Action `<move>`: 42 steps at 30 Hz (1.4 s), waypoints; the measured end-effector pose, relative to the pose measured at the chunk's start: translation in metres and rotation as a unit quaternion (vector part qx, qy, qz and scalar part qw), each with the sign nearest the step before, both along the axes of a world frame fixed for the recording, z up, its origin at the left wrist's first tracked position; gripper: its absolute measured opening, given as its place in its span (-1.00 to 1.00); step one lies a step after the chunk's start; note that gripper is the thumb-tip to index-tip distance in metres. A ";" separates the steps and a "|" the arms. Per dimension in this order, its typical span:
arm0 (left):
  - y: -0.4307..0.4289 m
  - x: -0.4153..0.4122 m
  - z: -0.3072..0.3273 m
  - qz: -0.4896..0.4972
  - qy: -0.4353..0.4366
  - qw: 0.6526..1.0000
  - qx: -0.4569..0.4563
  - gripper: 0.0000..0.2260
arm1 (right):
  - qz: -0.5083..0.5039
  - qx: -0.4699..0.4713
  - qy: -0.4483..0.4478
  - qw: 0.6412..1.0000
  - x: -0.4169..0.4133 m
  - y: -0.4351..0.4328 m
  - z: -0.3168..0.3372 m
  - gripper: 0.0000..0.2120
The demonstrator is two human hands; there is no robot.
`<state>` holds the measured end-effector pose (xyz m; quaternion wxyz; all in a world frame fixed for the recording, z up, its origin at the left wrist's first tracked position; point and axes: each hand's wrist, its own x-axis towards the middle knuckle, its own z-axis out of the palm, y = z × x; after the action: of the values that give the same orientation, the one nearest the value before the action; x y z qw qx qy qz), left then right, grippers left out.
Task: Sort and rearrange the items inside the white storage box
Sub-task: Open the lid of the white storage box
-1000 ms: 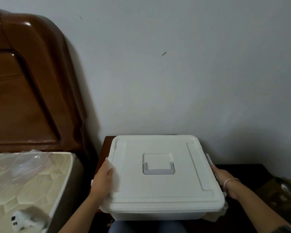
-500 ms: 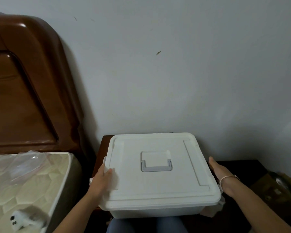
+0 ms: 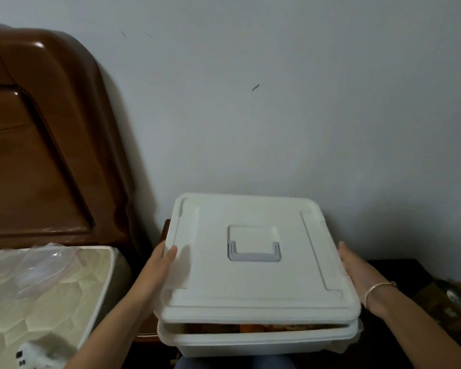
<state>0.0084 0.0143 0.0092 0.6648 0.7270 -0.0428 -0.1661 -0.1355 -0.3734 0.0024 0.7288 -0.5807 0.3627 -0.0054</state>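
On the dark nightstand [image 3: 399,267], by its left edge, the white storage box [image 3: 250,344] sits w/ its lid [image 3: 253,283] now raised off the near rim; half a sec ago it lay flush. The front gap shows orange-brown contents [image 3: 250,328], so sorting can prob. start once the lid's away. Left hand [image 3: 157,270] pinches the lid's left edge, thumb on top. Right hand [image 3: 357,270] lies along the right edge, fingers hidden below, so can't tell its hold. Lid spans btw. both hands, box directly beneath.
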 end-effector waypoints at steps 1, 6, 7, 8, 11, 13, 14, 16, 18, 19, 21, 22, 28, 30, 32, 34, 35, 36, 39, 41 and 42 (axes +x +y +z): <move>-0.004 0.007 0.012 0.011 -0.018 1.000 -0.011 -0.68 | -0.005 -0.016 -0.021 1.000 0.006 -0.006 0.007 -0.46; -0.030 0.053 0.073 0.106 -0.121 0.987 -0.004 -0.77 | -0.056 -0.171 -0.152 0.972 0.058 -0.037 0.051 -0.61; -0.037 0.064 0.081 0.122 -0.128 0.984 0.001 -0.78 | -0.080 -0.196 -0.178 0.961 0.070 -0.040 0.061 -0.66; -0.043 0.075 0.086 0.135 -0.130 0.982 0.003 -0.79 | -0.094 -0.214 -0.199 0.952 0.083 -0.042 0.069 -0.73; -0.063 0.109 0.094 0.134 -0.132 0.982 -0.008 -0.79 | -0.076 -0.232 -0.215 0.946 0.119 -0.044 0.090 -0.80; -0.073 0.133 0.091 0.114 -0.135 0.984 -0.010 -0.74 | -0.067 -0.255 -0.203 0.943 0.140 -0.047 0.094 -0.74; -0.077 0.145 0.088 0.105 -0.135 0.985 -0.007 -0.68 | -0.063 -0.266 -0.202 0.940 0.150 -0.049 0.094 -0.73; -0.083 0.169 0.081 0.096 -0.136 0.986 0.000 -0.57 | -0.057 -0.290 -0.198 0.935 0.171 -0.052 0.090 -0.69; -0.089 0.190 0.072 0.094 -0.132 0.987 0.007 -0.53 | -0.053 -0.304 -0.196 0.931 0.191 -0.053 0.082 -0.67; -0.092 0.198 0.066 0.091 -0.128 0.988 0.011 -0.52 | -0.050 -0.304 -0.196 0.931 0.201 -0.054 0.075 -0.66; -0.098 0.212 0.052 0.083 -0.114 0.990 0.016 -0.49 | -0.043 -0.302 -0.188 0.933 0.217 -0.055 0.058 -0.67; -0.101 0.217 0.044 0.078 -0.109 0.991 0.017 -0.48 | -0.039 -0.304 -0.179 0.935 0.224 -0.056 0.048 -0.67; -0.100 0.233 -0.007 0.007 -0.084 0.996 0.038 -0.52 | 0.005 -0.274 -0.133 0.952 0.250 -0.069 -0.016 -0.68; -0.099 0.238 -0.019 -0.001 -0.056 0.998 0.041 -0.47 | 0.019 -0.259 -0.121 0.958 0.258 -0.072 -0.032 -0.68; -0.099 0.242 -0.028 0.002 -0.041 0.998 0.045 -0.47 | 0.031 -0.251 -0.105 0.962 0.267 -0.074 -0.045 -0.65; -0.100 0.246 -0.034 0.000 -0.035 0.999 0.040 -0.54 | 0.043 -0.245 -0.093 0.964 0.276 -0.076 -0.054 -0.63; -0.100 0.248 -0.037 0.001 -0.032 0.999 0.040 -0.56 | 0.049 -0.244 -0.090 0.964 0.280 -0.076 -0.057 -0.63; -0.099 0.249 -0.040 0.004 -0.027 0.999 0.041 -0.56 | 0.054 -0.244 -0.088 0.964 0.283 -0.076 -0.061 -0.64; -0.097 0.254 -0.048 0.008 -0.023 0.999 0.039 -0.56 | 0.054 -0.243 -0.079 0.965 0.290 -0.074 -0.069 -0.63; -0.097 0.256 -0.051 0.007 -0.028 0.999 0.037 -0.57 | 0.055 -0.246 -0.075 0.965 0.293 -0.073 -0.073 -0.59; -0.097 0.257 -0.052 0.007 -0.029 0.999 0.038 -0.58 | 0.054 -0.248 -0.075 0.964 0.295 -0.072 -0.074 -0.58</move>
<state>0.2653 -0.0826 -0.0424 0.6365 0.7565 -0.0508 -0.1413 0.1591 -0.4458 -0.0714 0.5865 -0.7599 0.2624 -0.0987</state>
